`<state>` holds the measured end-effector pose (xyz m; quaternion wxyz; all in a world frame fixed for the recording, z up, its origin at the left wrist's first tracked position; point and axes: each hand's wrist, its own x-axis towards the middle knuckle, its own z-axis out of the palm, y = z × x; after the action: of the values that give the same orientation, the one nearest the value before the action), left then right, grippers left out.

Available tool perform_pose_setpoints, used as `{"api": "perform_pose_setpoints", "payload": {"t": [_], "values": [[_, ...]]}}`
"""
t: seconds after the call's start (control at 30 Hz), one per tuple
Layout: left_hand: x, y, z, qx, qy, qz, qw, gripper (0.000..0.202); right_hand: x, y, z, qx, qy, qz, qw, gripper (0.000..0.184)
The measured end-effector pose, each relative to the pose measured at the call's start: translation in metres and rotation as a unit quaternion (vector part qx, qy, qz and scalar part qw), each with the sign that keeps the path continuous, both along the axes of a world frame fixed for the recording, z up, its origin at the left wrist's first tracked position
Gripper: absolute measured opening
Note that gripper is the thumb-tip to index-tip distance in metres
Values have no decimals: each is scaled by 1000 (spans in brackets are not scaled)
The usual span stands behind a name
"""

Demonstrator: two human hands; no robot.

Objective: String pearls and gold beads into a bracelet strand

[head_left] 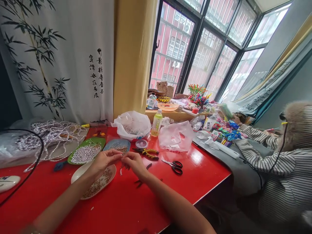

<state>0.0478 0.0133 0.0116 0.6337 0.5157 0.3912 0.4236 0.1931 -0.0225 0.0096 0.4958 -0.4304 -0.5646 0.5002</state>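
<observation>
– Glossy red tabletop (195, 191) spreads before you in the head view, with a tall black-framed window (201, 21) beyond and a person in a striped top (287, 165) off to your right. Where does your strand lie?

– Your short strand of shiny pale beads (121, 171) hangs just below where your left hand (104, 161) and right hand (135, 165) meet. Its long axis runs close to upright, and your right hand's curled fingers look nearer to it.

– How do your fingers stand?

– Thumb and forefinger of each hand look pinched together around its upper end; you are too far off to tell each grip exactly. Under your left forearm sits a white oval plate (78, 175) of small gold-coloured beads (103, 180). To your right lie yellow-and-black pliers (146, 151) and black-handled scissors (173, 164), both untouched
</observation>
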Motion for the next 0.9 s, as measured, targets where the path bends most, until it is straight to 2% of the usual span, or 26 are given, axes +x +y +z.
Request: {"api": "perform_pose_setpoints", "payload": {"t": [0.23, 0.43, 0.57, 0.8, 0.9], "values": [[1, -5, 6, 10, 11, 4, 1000, 26, 2, 3, -5, 7, -3, 1, 1000, 9], [-1, 1, -1, 2, -14, 26, 1000, 26, 2, 6, -8, 12, -8, -14, 1000, 11], [0, 2, -2, -2, -12, 25, 1000, 25, 2, 6, -8, 7, -11, -14, 1000, 11], [1, -2, 4, -4, 1, -7, 1000, 22, 2, 7, -9, -1, -12, -11, 1000, 10], [1, -3, 5, -4, 0, 0, 1000, 23, 2, 7, -9, -1, -11, -10, 1000, 10]]}}
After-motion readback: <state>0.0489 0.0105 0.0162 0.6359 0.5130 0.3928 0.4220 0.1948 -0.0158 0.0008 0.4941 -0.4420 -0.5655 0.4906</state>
